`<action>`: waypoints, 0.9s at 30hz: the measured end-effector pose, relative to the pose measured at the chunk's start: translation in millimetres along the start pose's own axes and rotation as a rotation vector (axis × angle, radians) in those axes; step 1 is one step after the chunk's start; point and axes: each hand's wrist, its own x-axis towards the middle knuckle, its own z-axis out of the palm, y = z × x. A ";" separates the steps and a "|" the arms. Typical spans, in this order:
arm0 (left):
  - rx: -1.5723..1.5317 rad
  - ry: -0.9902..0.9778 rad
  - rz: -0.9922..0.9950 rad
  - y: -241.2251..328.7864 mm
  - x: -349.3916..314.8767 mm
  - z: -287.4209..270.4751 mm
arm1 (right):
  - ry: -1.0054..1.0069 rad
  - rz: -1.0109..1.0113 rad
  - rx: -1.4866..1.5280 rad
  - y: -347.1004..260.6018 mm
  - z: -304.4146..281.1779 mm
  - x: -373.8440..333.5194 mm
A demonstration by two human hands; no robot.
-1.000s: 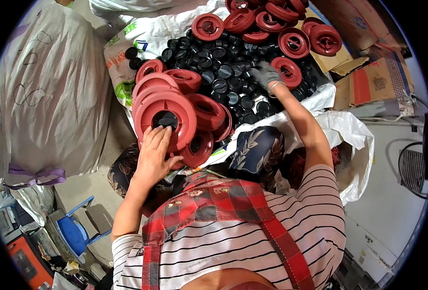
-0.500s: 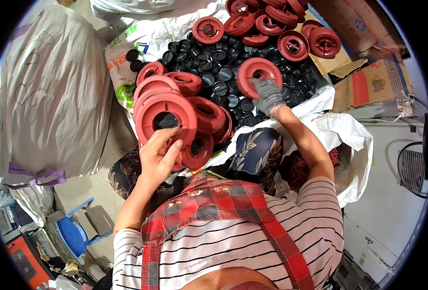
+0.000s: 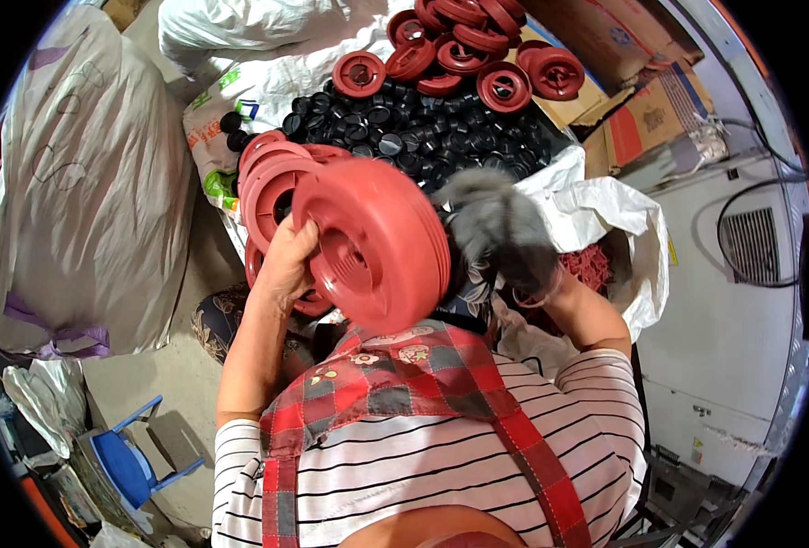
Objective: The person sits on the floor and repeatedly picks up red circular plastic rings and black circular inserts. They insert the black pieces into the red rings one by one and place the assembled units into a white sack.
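My bare left hand [image 3: 288, 258] grips the left rim of a thick red plastic ring [image 3: 403, 228], raised before my chest and tilted so its ridged side shows. My right hand [image 3: 507, 230], in a grey glove, is just right of this ring; motion smears its fingers, and whether it touches the ring or holds anything is not clear. Behind the left hand leans a stack of similar red rings [image 3: 266, 187], partly covered by the raised one. Beyond both hands spreads a heap of round black caps [image 3: 414, 128].
More red rings [image 3: 464, 57] with cross-barred centres lie past the caps, beside cardboard boxes [image 3: 646, 128]. An open white sack [image 3: 637, 219] with red scraps [image 3: 589, 268] stands at my right. A bulging white sack [image 3: 94, 192] and blue chair [image 3: 123, 468] are on the left.
My left hand has lifted and tilted a red ring near my chest. The right hand has come back from over the caps, and the ring it held no longer shows there. The view has shifted.
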 end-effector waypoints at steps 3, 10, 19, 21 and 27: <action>0.124 -0.070 -0.088 -14.6 -7.5 5.2 | -0.393 0.225 0.289 61.7 2.3 3.7; 0.519 -0.166 0.070 -3.9 -24.7 27.5 | -0.458 0.633 0.968 73.8 -10.4 -22.8; 0.619 -0.374 -0.105 -3.0 18.8 58.0 | -0.307 0.496 0.243 26.0 -51.8 -47.1; 0.752 -0.457 -0.041 8.9 24.4 73.1 | -0.375 0.255 -0.154 2.7 -55.8 -49.4; 1.031 -0.663 0.206 28.1 28.1 86.5 | -0.498 0.301 -0.226 -27.5 -53.0 -53.7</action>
